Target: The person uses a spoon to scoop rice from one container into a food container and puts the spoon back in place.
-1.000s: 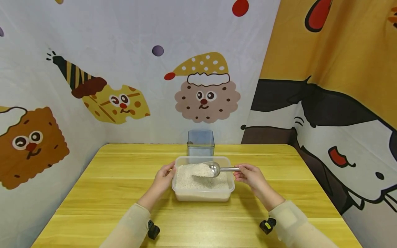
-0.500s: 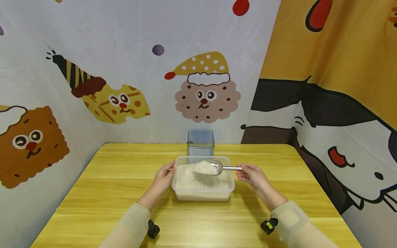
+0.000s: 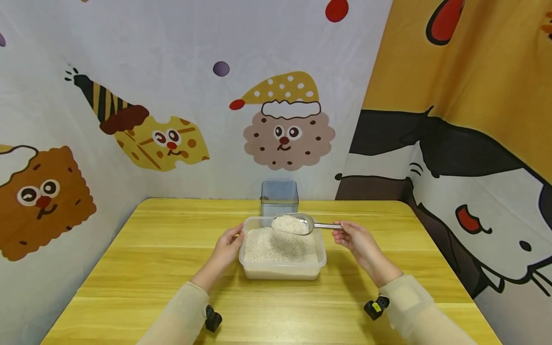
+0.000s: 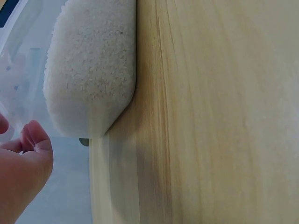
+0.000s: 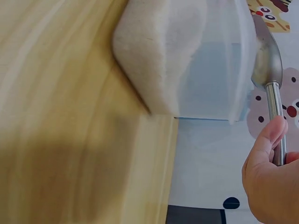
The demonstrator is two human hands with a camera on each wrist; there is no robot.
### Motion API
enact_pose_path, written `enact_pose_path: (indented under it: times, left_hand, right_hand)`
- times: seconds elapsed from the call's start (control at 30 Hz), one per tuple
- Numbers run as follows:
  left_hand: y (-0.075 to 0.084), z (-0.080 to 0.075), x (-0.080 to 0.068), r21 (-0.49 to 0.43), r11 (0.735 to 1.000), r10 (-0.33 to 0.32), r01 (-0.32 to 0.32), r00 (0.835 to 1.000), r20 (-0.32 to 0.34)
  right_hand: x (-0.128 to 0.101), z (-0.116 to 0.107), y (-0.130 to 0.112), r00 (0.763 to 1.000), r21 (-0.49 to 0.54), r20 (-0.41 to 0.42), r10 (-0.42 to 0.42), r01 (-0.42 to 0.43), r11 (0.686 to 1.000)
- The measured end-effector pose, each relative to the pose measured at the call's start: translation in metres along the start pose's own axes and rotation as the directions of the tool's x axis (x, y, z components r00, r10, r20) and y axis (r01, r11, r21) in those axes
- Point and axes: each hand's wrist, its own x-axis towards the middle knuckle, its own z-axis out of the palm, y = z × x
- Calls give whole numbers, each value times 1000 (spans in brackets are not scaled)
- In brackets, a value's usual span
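From the head view, we had a metal scoop heaped with white rice, lifted just above the far rim of the clear plastic tub and held level. Our right hand had its grip pinched round the thin handle, while our left hand rested against the tub's left wall, fingers relaxed, steadying it. We judged the loading done and the carrying-over not yet done: the square bluish container behind the tub looked empty, and the tub itself sat nearly full. The desk was pale yellow wood with a long, straight grain.

From the left wrist, we saw the tub's rounded corner close up, its thin, cloudy plastic packed with fine, matte grains. The left fingertips lay against the tub wall, straight rather than curled. The wood beside it looked smooth and lightly streaked.

From the right wrist, the scoop's bowl showed as polished, curved steel narrowing into a round rod handle. The right thumb pressed along that handle, so the grip was plainly closed on it. Below it, the tub corner showed soft and blurred, white with rice.
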Motion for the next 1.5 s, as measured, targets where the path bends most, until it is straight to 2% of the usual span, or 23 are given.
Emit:
enact_pose_path:
  times: [0.37, 0.63, 1.0, 1.5]
  left_hand:
    - [0, 1, 2, -20, 1000, -22, 21, 1000, -1]
    - [1, 2, 3, -23, 999, -23, 23, 1000, 2]
    - [4, 2, 1, -8, 1000, -18, 18, 1000, -3]
    - [2, 1, 2, -8, 999, -32, 32, 999, 8]
  right_hand:
    - [12, 1, -24, 998, 62, 44, -46, 44, 997]
    - [25, 5, -44, 998, 118, 6, -64, 63, 991]
    - [50, 8, -56, 993, 105, -95, -72, 82, 991]
    - [60, 3, -58, 984, 15, -146, -98, 101, 995]
